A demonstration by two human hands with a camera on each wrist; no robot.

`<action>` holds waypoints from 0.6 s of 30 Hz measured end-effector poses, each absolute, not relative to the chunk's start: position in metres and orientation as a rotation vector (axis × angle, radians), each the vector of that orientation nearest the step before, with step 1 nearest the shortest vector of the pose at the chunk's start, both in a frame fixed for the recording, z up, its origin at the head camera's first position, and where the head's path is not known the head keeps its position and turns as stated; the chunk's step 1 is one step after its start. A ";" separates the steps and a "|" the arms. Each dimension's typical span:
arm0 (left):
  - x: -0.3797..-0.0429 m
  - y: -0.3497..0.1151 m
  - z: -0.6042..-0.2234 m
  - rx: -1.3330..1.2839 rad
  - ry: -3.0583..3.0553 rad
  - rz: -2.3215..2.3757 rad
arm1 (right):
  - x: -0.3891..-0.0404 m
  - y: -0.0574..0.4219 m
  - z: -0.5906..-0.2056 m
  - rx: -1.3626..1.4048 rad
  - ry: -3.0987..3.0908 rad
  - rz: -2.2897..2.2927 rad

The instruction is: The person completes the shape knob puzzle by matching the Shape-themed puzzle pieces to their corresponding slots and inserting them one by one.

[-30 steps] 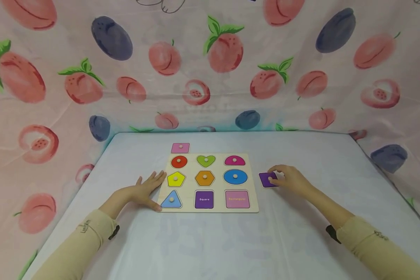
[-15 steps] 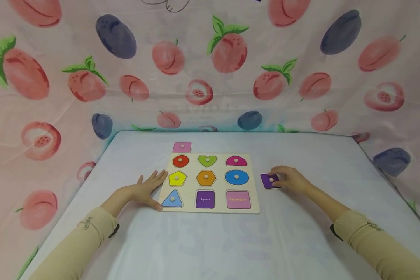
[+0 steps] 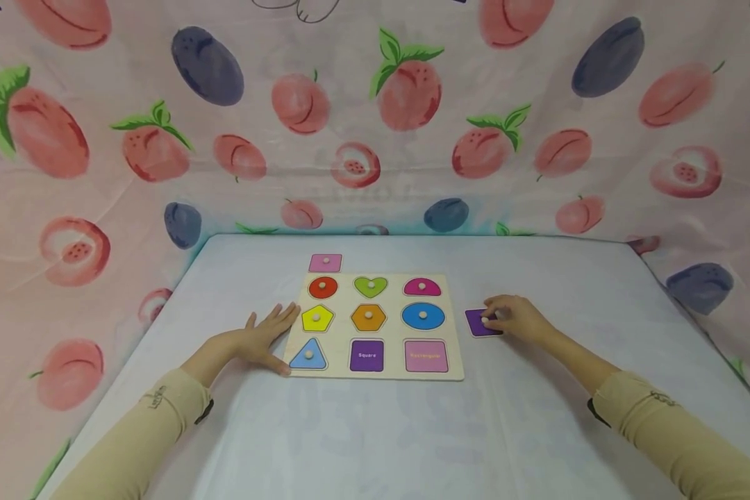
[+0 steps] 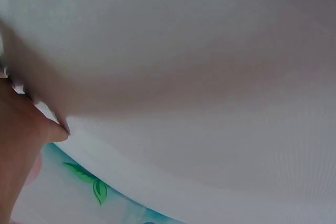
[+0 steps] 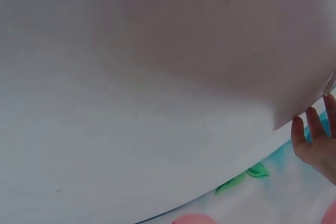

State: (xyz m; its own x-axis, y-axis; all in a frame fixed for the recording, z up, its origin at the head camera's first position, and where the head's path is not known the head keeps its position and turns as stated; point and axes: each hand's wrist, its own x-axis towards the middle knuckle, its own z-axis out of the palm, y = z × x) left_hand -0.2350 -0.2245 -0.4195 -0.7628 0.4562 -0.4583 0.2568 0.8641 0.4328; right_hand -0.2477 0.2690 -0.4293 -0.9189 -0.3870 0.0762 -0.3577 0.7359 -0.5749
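Observation:
A pale wooden shape-puzzle board (image 3: 344, 373) lies on the white table in the head view. My left hand (image 3: 259, 344) rests spread at its left edge, fingertips and thumb touching it. Right of the board lies a purple square puzzle piece (image 3: 476, 323) with a small round knob. My right hand (image 3: 520, 321) is over its right side. Thumb and index finger stand apart, with the knob showing by the thumb tip. The left wrist view catches part of the left hand (image 4: 21, 135). In the right wrist view, the right hand (image 5: 315, 140) shows several extended fingers; no piece is visible there.
A pink rectangle piece (image 3: 325, 263) lies behind the board's far left corner. Several knobbed shapes sit in the board, among them a blue oval (image 3: 423, 317). The recesses marked Square (image 3: 367, 361) and Rectangular (image 3: 426, 364) hold no pieces. A fruit-print cloth (image 3: 387, 167) hangs behind the table.
The head view has shifted slightly. My right hand has moved a little to the right over the purple square, its index finger lifting from the knob. The left hand stays in place.

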 end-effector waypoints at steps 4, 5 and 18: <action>-0.236 -0.224 -0.419 0.514 2.469 0.469 | -0.247 0.268 -0.427 -0.621 2.897 -0.927; -0.236 -0.224 -0.419 0.513 2.469 0.470 | -0.247 0.268 -0.427 -0.621 2.901 -0.923; -0.235 -0.224 -0.418 0.523 2.467 0.456 | -0.247 0.266 -0.421 -0.624 2.946 -0.943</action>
State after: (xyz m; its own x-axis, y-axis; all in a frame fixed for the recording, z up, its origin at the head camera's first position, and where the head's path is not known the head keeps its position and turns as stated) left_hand -0.2345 -0.2237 -0.4185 -0.7603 0.4581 -0.4605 0.2634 0.8655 0.4261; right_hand -0.2466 0.2664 -0.4207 -0.9217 -0.3651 0.1312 -0.3733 0.7431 -0.5554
